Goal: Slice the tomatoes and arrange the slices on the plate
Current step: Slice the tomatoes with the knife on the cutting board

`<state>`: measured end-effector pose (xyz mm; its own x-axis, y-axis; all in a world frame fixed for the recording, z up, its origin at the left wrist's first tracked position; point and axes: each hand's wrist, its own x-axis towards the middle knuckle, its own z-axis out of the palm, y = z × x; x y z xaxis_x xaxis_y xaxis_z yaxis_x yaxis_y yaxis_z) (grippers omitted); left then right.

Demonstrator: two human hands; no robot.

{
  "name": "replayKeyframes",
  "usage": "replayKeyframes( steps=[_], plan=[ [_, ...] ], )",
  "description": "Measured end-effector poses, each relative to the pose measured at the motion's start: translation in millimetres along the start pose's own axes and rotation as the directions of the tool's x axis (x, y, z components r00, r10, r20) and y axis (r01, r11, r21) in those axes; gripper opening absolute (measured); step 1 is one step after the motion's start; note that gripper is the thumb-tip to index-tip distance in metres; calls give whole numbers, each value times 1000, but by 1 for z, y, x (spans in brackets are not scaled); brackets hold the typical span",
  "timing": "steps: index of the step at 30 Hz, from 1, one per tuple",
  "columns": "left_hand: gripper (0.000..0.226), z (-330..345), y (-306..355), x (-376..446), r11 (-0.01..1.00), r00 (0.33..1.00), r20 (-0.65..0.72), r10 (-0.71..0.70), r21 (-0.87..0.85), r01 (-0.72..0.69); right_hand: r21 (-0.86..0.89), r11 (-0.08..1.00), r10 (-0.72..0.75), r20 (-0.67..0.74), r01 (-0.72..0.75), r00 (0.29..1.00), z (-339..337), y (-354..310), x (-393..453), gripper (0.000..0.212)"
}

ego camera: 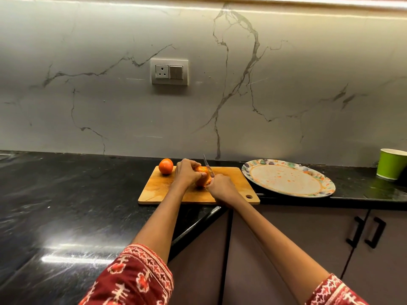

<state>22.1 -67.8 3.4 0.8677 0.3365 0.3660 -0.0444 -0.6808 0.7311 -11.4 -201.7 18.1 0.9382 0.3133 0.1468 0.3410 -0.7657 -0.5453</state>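
On the wooden cutting board (167, 192) my left hand (186, 173) grips an orange-red tomato (203, 180) from the left and above. My right hand (221, 187) holds a knife (208, 165) by its hidden handle; the blade points away from me and lies against the tomato's right side. A second, whole tomato (165, 166) sits at the board's far left corner. The oval patterned plate (326, 183) lies to the right of the board with only small tomato smears on it.
A green paper cup (391, 164) stands at the far right on the black counter (66, 194). The marble wall with a socket plate (169, 72) rises behind. Cabinet doors with black handles (365, 232) are below the counter edge.
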Motion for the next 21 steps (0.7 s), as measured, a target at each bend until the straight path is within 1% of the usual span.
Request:
replayKeyframes(
  steps=[3, 5, 10, 15, 18, 21],
  plan=[
    [42, 1, 0, 0, 1000, 1000, -2, 0, 0, 0, 7, 1000, 17, 8, -17, 1000, 0, -1, 0, 13],
    [42, 1, 0, 0, 1000, 1000, -5, -4, 0, 4, -6, 1000, 14, -7, -14, 1000, 2, 0, 1, 17],
    [42, 1, 2, 0, 1000, 1000, 1, -17, 3, 17, -74, 997, 12, -17, -13, 1000, 3, 0, 0, 19],
    [40, 1, 6, -2, 1000, 1000, -18, -1, 25, 1, -34, 999, 23, 40, -21, 999, 0, -6, 7, 18],
    [39, 0, 2, -1, 1000, 1000, -24, -9, 11, 9, -18, 999, 45, 81, -44, 996, -8, -10, 7, 29],
    [39, -2, 4, 0, 1000, 1000, -16, 10, 14, -10, -18, 999, 52, 80, -51, 995, -10, -11, 9, 32]
  ],
)
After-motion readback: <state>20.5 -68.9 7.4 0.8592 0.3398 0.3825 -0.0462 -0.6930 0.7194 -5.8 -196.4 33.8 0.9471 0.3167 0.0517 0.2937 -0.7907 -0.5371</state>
